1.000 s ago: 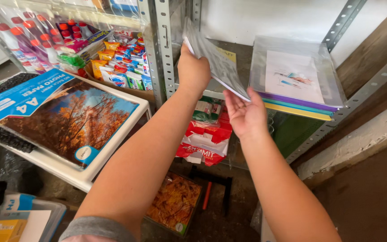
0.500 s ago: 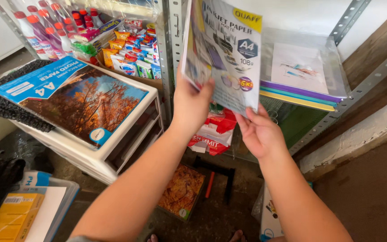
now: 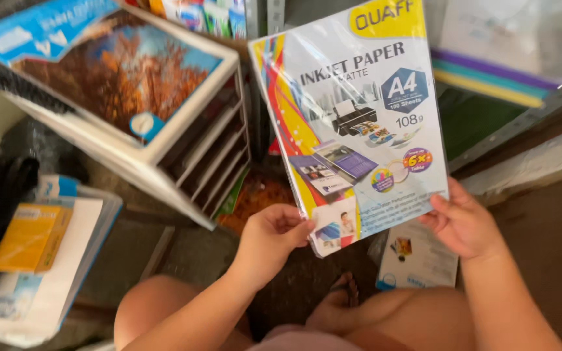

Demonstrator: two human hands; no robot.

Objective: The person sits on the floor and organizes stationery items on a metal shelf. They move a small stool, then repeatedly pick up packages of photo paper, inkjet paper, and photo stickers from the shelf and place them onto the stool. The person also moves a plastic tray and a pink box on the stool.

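Lowered from the shelf, the paper pack [image 3: 352,123] now faces up. Left hand [image 3: 271,237] and right hand [image 3: 463,224] have their fingers closed on its bottom corners; it looks light, floppy and slippery.

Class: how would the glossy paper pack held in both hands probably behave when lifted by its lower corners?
The paper pack probably flexes a little: it is thin and flat. Its shiny wrapping looks slippery, so the left hand and right hand pinching opposite corners seems sensible.

Two hands, left [image 3: 271,237] and right [image 3: 463,224]; one shrink-wrapped paper pack [image 3: 359,123] held up; one white drawer unit [image 3: 196,156]; one yellow box [image 3: 30,237]; one paper pack on the floor [image 3: 417,260].
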